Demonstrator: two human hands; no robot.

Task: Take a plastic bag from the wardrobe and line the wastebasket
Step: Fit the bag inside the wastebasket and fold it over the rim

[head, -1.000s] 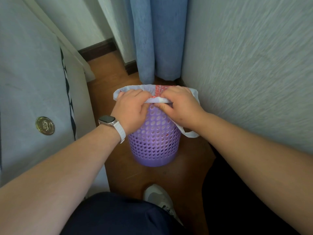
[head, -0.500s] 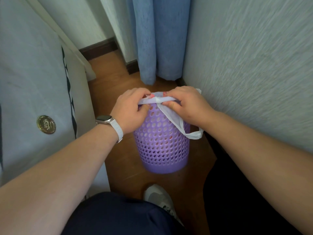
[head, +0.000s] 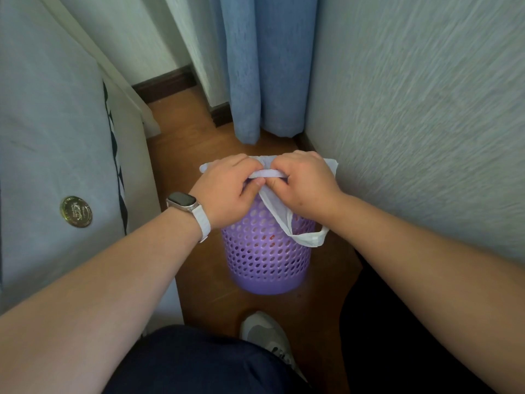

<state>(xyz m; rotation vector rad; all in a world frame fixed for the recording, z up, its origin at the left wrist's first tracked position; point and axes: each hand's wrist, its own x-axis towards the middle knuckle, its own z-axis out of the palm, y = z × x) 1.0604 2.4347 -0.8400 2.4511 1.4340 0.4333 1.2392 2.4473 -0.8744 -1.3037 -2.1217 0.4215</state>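
A purple perforated wastebasket [head: 267, 260] stands on the wooden floor between a bed and a wall. A white plastic bag [head: 308, 239] lies over its rim, with one handle loop hanging down the near right side. My left hand [head: 227, 189], with a watch on the wrist, and my right hand [head: 305, 183] meet thumb to thumb at the near rim. Both pinch the bag's edge there. The basket's opening is hidden behind my hands.
A bed with grey-blue cover [head: 56, 137] and a gold round badge [head: 76, 211] fills the left. A textured wall [head: 412, 123] closes the right. A blue curtain [head: 261, 66] hangs behind the basket. My grey shoe [head: 267, 339] rests just in front of it.
The basket and both hands have shifted slightly right and nearer. The bag's wide spread over the rim has narrowed between my hands, and the handle loop hangs lower.
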